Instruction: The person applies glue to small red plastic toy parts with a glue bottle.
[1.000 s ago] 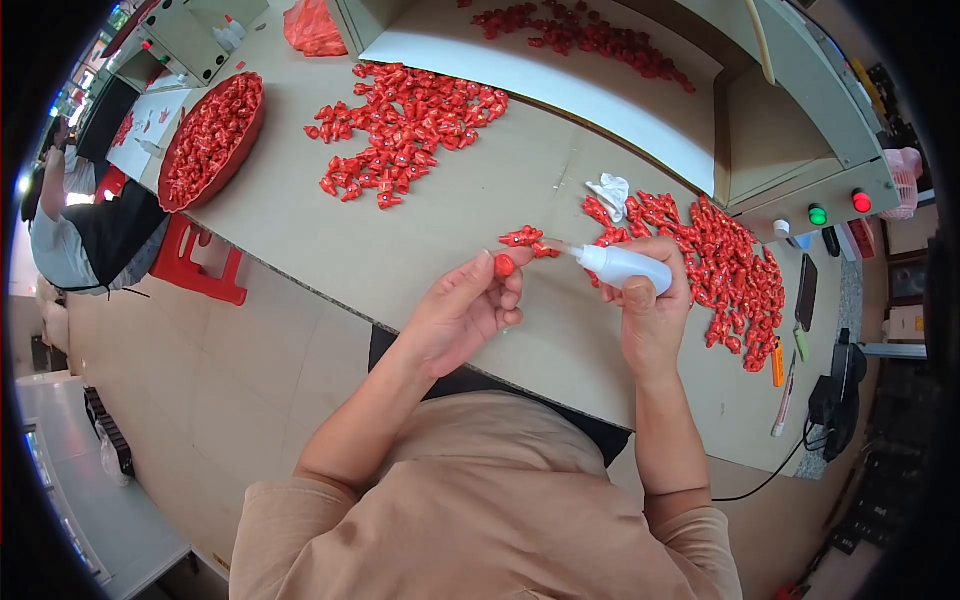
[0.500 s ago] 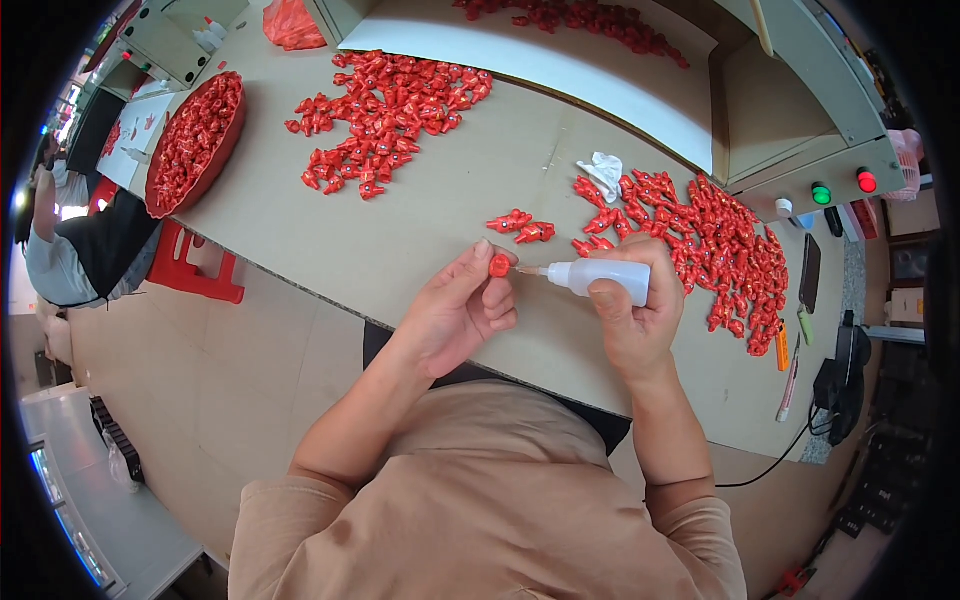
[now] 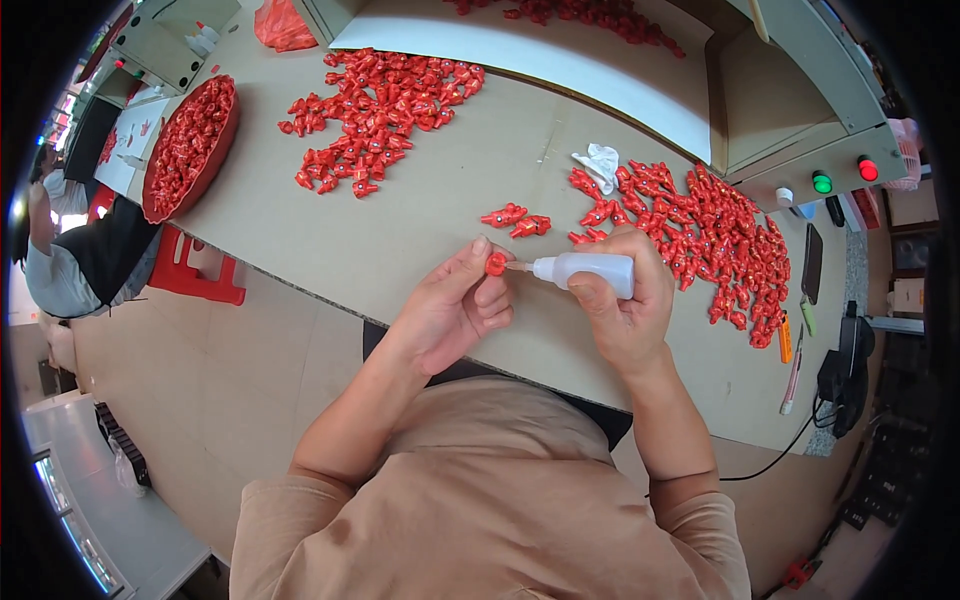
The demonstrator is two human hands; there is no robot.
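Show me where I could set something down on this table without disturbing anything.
The widest bare patch of table lies between the left red pile and the left hand. Another lies below the right red pile, between the right hand and the slim pen-like tool. Both piles and the red basin are crowded.

This looks like a production workshop. A long beige worktable [image 3: 400, 240] carries loose heaps of small, glossy red pieces [image 3: 735, 255], and a round red basin [image 3: 226, 150] holds many more. An open-fronted grey cabinet [image 3: 845, 155] with round red and green buttons stands on it; farther left, another grey cabinet [image 3: 170, 50] and a seated person [image 3: 110, 250] suggest a second workstation.
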